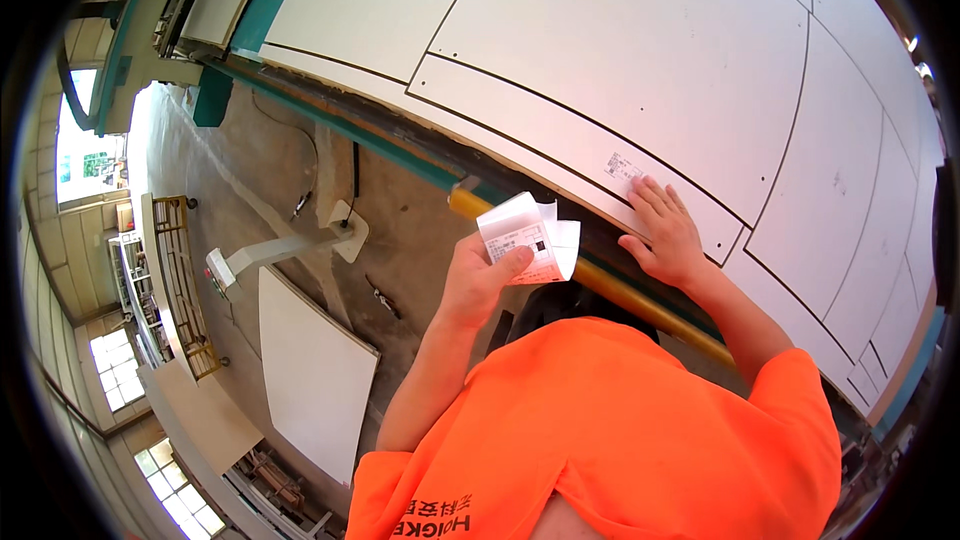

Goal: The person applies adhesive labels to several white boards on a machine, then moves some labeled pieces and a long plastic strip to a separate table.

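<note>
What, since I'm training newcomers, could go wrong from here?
The right hand has its fingertips at the edge of the label on the white panel, so it might crease or shift it. The curled label strip, pinched in the left hand, could slip or get bent.

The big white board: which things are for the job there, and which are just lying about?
Seem part of the job:
- big white board
- sticker on it, by the right hand
- curled sticker strip in the left hand

Seem just lying about:
- small tool on the floor
- other white board
</note>
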